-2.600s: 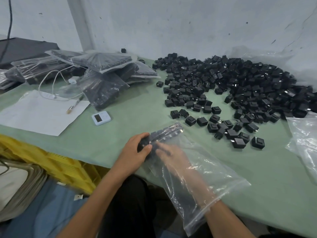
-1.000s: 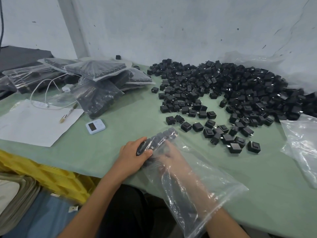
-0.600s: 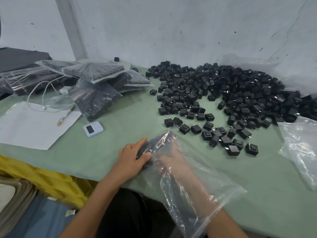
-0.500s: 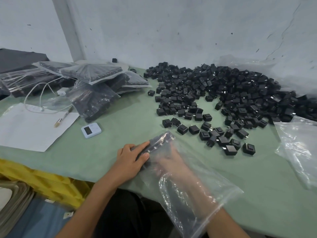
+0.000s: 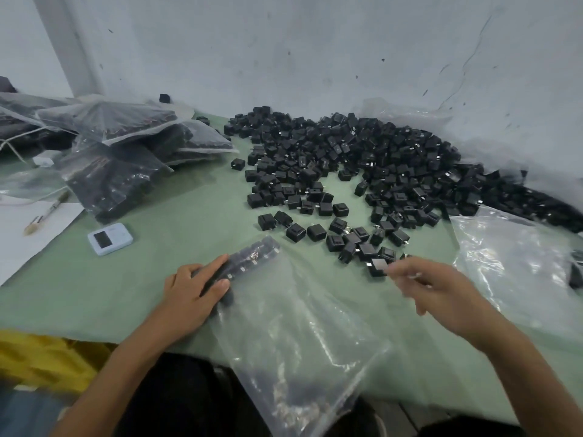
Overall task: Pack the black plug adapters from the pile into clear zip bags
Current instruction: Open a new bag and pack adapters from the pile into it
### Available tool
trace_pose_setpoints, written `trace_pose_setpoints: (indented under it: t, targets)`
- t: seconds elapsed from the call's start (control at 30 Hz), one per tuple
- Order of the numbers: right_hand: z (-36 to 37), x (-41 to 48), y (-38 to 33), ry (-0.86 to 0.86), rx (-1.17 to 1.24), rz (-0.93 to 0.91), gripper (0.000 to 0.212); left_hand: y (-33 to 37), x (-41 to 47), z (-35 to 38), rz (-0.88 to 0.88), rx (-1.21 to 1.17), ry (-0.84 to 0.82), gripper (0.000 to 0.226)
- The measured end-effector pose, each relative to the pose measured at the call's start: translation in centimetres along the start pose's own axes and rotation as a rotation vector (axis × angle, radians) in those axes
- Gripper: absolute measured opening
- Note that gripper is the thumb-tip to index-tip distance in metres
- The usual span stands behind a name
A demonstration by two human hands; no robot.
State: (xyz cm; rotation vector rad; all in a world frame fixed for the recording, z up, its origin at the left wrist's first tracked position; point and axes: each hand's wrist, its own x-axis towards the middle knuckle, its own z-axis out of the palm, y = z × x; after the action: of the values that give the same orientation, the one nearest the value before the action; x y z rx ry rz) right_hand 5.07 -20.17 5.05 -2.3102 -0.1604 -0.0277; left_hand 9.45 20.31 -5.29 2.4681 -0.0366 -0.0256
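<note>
Left hand [image 5: 189, 294]: thumb and forefinger pinch the bagged row of adapters [image 5: 252, 261] through the clear zip bag [image 5: 299, 335], flat on the worktop [image 5: 189, 216]. Right hand [image 5: 441, 294] blurred, fingers loosely spread, holding nothing, tips just short of a loose adapter [image 5: 377, 267]. Pile [image 5: 362, 159] beyond both. Filled bags [image 5: 116, 146] and white gadget [image 5: 109, 238] beyond left fingers; empty bag [image 5: 511, 263] right of right fingers.

Adapters [image 5: 394, 152] beyond counting; one part-filled zip bag [image 5: 299, 326], one loose clear bag [image 5: 511, 266], several filled bags [image 5: 110, 181], one brush [image 5: 47, 212]
</note>
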Motion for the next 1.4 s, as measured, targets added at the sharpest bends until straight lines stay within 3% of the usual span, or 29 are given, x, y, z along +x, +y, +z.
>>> trace_pose_setpoints:
  t: [0.03,0.13,0.43,0.5,0.6,0.67,0.73,0.8,0.9,1.03,1.17,1.3,1.4]
  targets:
    - [0.7,2.5,0.1,0.037,-0.212,0.019,0.025,-0.1,0.1,0.0,-0.003,0.001,0.002,0.05]
    - [2.8,7.0,2.9,-0.132,-0.622,0.099,0.041,-0.5,0.4,0.2,-0.012,0.003,0.011,0.05]
    - [2.9,5.0,5.0,-0.075,-0.545,0.059,0.033,-0.1,0.6,0.1,0.003,0.004,0.05,0.049]
    - [2.4,2.3,4.2,-0.006,-0.394,0.1,0.033,-0.1,0.6,0.1,0.008,0.011,0.05,0.049]
    - [1.4,-4.2,2.3,0.133,0.114,0.198,0.03,-0.3,0.6,0.1,0.012,0.013,0.048,0.049]
    - [1.2,-9.2,0.6,0.053,0.39,0.22,0.033,-0.2,0.6,0.1,0.015,0.014,0.053,0.048]
    - [2.1,-12.8,-1.4,-0.155,0.548,0.241,0.027,-0.1,0.7,0.2,0.019,0.021,0.056,0.048]
    - [4.4,-14.0,-2.9,-0.288,0.513,0.241,0.023,-0.2,0.7,0.1,0.018,0.023,0.051,0.048]
    - [9.2,-12.7,-4.4,-0.28,0.565,0.279,0.024,-0.2,0.6,0.1,0.016,0.014,0.044,0.049]
    - [13.6,-8.7,-5.4,-0.158,0.898,0.41,0.024,0.0,0.8,0.0,0.02,0.002,0.046,0.049]
    - [16.3,-4.5,-6.3,-0.149,1.18,0.386,0.034,0.0,0.7,0.0,-0.004,0.02,0.017,0.052]
    - [19.3,-0.3,-7.8,-0.21,1.142,0.427,0.039,-0.1,0.6,0.1,0.002,0.01,0.017,0.05]
    - [20.5,1.4,-9.2,-0.129,0.952,0.297,0.032,-0.1,0.5,0.3,-0.008,-0.002,0.015,0.05]
